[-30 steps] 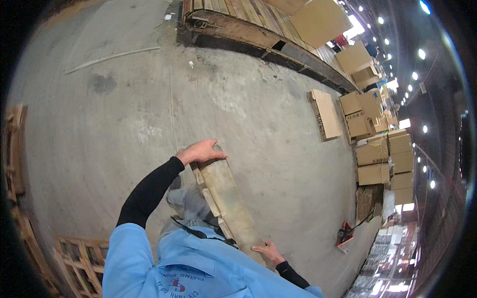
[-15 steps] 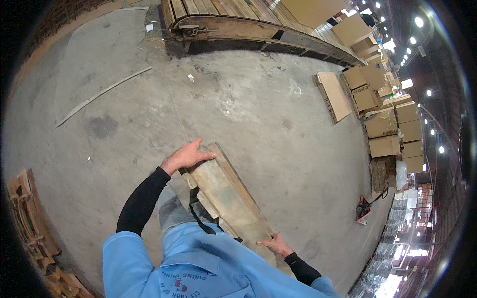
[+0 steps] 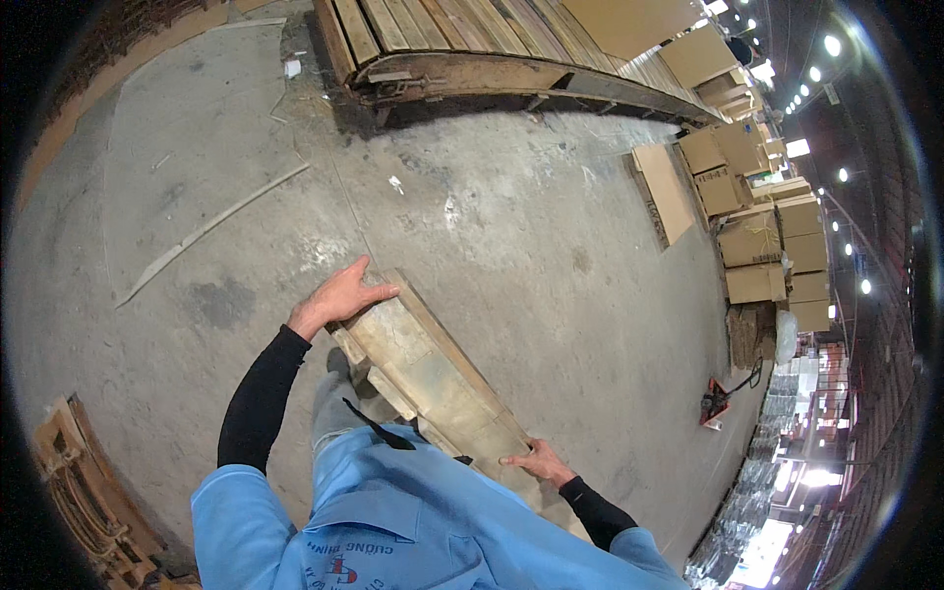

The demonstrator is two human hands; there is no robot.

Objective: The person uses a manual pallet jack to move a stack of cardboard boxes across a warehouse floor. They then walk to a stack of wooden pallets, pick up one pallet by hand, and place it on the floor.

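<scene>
A long bundle of pale wooden boards [image 3: 423, 366] slants across the front of my body, from upper left to lower right. Around its far end my left hand [image 3: 346, 295] is closed, with the thumb lying over the top. My right hand [image 3: 543, 462] grips the nearer, right-hand end, its thumb on the top face and its other fingers mostly hidden. Shorter wood blocks [image 3: 391, 393] show along the side nearest me. A black strap [image 3: 379, 425] hangs between the boards and my blue shirt. The lower end of the bundle is partly covered by my shirt.
A low platform topped with wooden slats [image 3: 442, 29] stands ahead. A flat cardboard-coloured panel [image 3: 664, 197] and stacked cartons [image 3: 752, 270] are at the right, near a red pallet jack [image 3: 716, 401]. A pale strip [image 3: 211, 228] lies on the concrete floor. Wooden pallets [image 3: 93, 492] sit at lower left.
Both hands and the boards have shifted slightly left and up in the picture, the grip staying the same. The slatted platform looks a little nearer, and the floor strip sits lower.
</scene>
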